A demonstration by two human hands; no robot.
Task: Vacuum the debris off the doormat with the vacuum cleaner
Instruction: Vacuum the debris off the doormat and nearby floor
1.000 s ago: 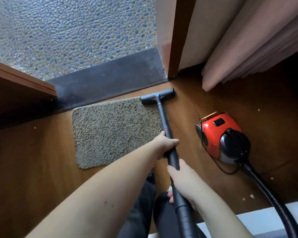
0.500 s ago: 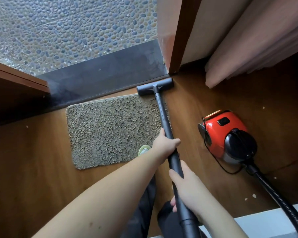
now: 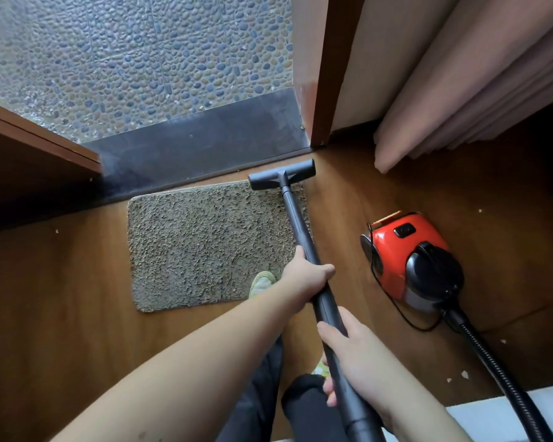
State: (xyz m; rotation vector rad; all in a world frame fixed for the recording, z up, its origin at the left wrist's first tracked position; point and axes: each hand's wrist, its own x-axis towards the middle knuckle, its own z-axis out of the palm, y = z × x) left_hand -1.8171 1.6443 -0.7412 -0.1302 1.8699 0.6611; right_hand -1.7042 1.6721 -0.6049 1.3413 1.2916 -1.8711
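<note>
Left hand (image 3: 304,275) and right hand (image 3: 358,355) both grip one wand (image 3: 300,231); nozzle (image 3: 281,175) sits on the doormat (image 3: 205,244) far-right corner (open floor (image 3: 61,298) either side).

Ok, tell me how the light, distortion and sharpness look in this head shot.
Head view: soft daylight falls on the pebbled floor beyond the doorway, and the wooden corners go dim; wide-angle bending curves the door frame and stretches the forearms; doormat, nozzle and red vacuum cleaner are sharp; no strong glare.
</note>
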